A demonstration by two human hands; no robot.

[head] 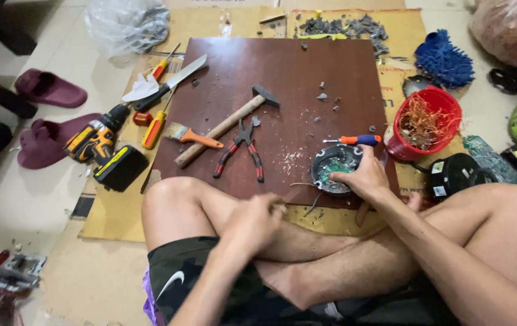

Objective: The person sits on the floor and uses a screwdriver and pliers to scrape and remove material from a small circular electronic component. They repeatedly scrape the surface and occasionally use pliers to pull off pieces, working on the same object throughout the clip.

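The right hand (366, 176) is seen right of centre, lower half of the frame, fingers curled over the rim of a round dark casing (334, 168). The casing rests on the near edge of the brown board (307, 66). Its top is off: a green circuit board and pale fittings are exposed inside. Whether anything inside has been freed cannot be told. A thin wire trails from the casing toward the lower left.

The left hand (257, 222) is at lower centre, over the crossed legs, blurred. It is closed in a loose fist; what it holds, if anything, cannot be told.

Progress, as judged: the casing is opened and partly stripped, the circuit board not yet lifted out. Copper-coloured wire is already heaped in the red bucket (426, 122), right of the board. Grey fragments (344, 26) are piled at top centre and scattered across the board, with pale dust near the casing. A second round black unit (456, 174) lies at far right, seemingly unopened.

Tools are laid on the board: a screwdriver (356, 140) just above the casing, pliers (241, 151), a hammer (227, 125), a brush (191, 135). Left of the board, a drill (106, 146) and a knife (171, 81) are noted. None is in hand.
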